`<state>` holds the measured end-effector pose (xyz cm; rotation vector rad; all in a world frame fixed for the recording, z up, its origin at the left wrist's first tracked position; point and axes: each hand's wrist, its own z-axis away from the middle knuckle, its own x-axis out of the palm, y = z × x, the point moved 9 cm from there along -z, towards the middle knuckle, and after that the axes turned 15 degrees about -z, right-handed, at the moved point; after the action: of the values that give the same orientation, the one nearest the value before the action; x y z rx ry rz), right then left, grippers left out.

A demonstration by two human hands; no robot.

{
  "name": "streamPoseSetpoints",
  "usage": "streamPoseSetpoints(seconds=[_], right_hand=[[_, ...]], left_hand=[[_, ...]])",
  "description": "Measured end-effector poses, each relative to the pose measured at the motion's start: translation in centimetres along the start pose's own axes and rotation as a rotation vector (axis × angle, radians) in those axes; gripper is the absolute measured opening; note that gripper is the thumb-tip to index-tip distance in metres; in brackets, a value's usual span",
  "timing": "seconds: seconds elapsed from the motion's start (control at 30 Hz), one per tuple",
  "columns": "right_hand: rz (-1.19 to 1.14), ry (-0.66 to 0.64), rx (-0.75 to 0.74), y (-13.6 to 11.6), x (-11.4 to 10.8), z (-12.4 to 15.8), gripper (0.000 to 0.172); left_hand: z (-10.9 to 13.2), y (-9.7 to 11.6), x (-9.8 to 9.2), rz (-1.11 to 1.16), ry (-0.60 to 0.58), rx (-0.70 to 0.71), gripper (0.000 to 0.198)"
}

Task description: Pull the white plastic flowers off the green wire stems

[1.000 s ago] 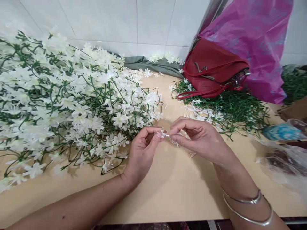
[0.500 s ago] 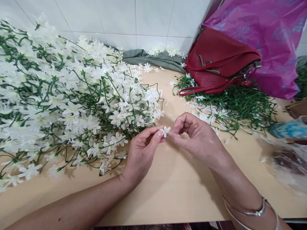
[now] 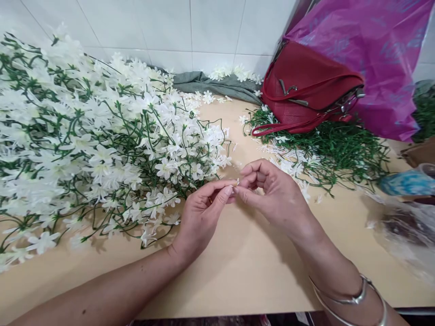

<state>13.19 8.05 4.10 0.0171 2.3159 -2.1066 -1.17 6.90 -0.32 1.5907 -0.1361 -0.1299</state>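
Between the thumb and forefinger of my left hand [image 3: 204, 213] a small white artificial flower [image 3: 232, 185] is pinched, mostly covered by the fingertips. My right hand [image 3: 272, 194] meets it from the right, thumb and fingers closed against the flower's edge; what they grip there is too small to make out. To the left of both hands spreads a large heap of white artificial flowers [image 3: 102, 154] on green stems. Beyond my right hand lie loose white stamens and petals [image 3: 288, 158] beside a pile of bare green stems [image 3: 350, 147].
A red handbag [image 3: 309, 86] rests on the stems, with a purple plastic bag [image 3: 384, 68] behind it. On the right are a blue-and-white cup [image 3: 408, 182] and a clear plastic bag [image 3: 408, 231]. Grey-green cloth [image 3: 200, 82] runs along the tiled wall [image 3: 170, 27] at the table's [image 3: 217, 271] back.
My right fingers have moved slightly left, onto the flower. Its petals, spread open before, are now mostly hidden between the fingertips. My left hand has barely moved.
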Motion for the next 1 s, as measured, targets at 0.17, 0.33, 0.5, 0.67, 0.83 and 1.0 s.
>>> streamPoseSetpoints(seconds=[0.17,0.33,0.5,0.67,0.83,1.0], right_hand=[[0.171,-0.027,-0.194,-1.5,0.4,0.3,0.024],[0.277,-0.059,-0.325,-2.2,0.8,0.3,0.009],[0.239,-0.023,-0.339,-2.0,0.6,0.3,0.007],[-0.016,0.135,-0.27,-1.9,-1.8,-0.4,0.01],[-0.185,0.317,-0.259,-1.1,-5.6,-1.8,0.022],[-0.235,0.349,-0.214,0.0,-6.8,-2.5,0.029]], left_hand=[[0.0,0.2,0.1,0.035,-0.018,-0.005,0.018],[0.1,0.4,0.1,0.08,-0.01,-0.02,0.016],[0.1,0.3,0.4,0.119,-0.026,-0.035,0.015],[0.4,0.5,0.9,0.021,-0.075,-0.021,0.015],[1.4,0.8,2.3,-0.199,-0.222,0.06,0.018],[2.3,0.9,3.4,-0.317,-0.345,0.112,0.021]])
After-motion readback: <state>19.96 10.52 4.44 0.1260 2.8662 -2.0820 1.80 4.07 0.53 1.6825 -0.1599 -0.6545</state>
